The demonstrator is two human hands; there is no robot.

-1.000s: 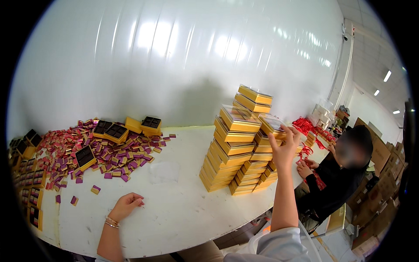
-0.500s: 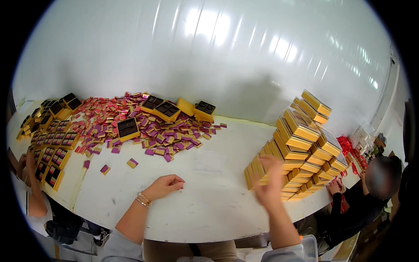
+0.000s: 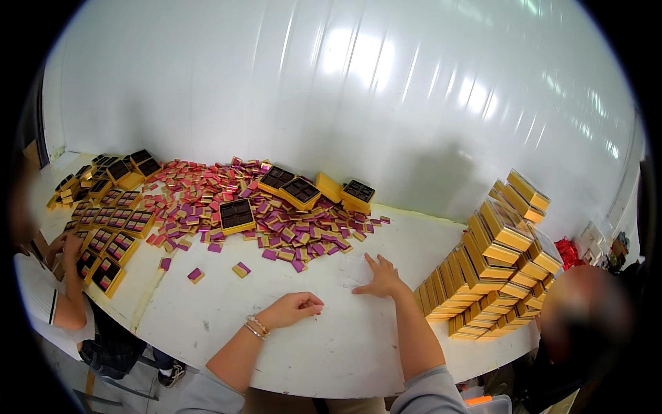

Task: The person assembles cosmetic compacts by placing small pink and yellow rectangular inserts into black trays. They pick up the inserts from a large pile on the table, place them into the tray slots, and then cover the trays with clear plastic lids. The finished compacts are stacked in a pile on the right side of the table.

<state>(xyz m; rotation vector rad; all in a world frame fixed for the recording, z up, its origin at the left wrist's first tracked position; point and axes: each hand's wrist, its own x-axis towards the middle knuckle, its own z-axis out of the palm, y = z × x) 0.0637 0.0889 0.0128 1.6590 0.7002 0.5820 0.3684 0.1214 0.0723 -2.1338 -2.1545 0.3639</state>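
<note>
My left hand [image 3: 294,310] rests over the white table [image 3: 227,324] with its fingers loosely curled. Nothing shows in it. Farther right, my right hand [image 3: 380,277] is low over the tabletop, thumb and fingers spread apart. At its fingertips lies a faint clear plastic piece [image 3: 352,272], flat and roughly square; whether the fingertips touch it I cannot tell. Right of that hand rises a stepped stack of gold boxes [image 3: 476,276] with clear tops. Beyond both hands spreads a heap of small wrapped pieces [image 3: 289,231] in purple, gold and red. A few loose ones [image 3: 241,269] lie in front.
Gold boxes with dark divided trays [image 3: 236,216] sit on the heap. At the left stand filled boxes [image 3: 121,246], where a co-worker's hand [image 3: 71,243] is busy. Another person [image 3: 586,324] is close by the right end. A white wall [image 3: 227,90] backs the table.
My right hand has moved from beside the box stack to the middle of the table, its fingers spreading. The clear piece now shows beside it. The whole view has shifted somewhat.
</note>
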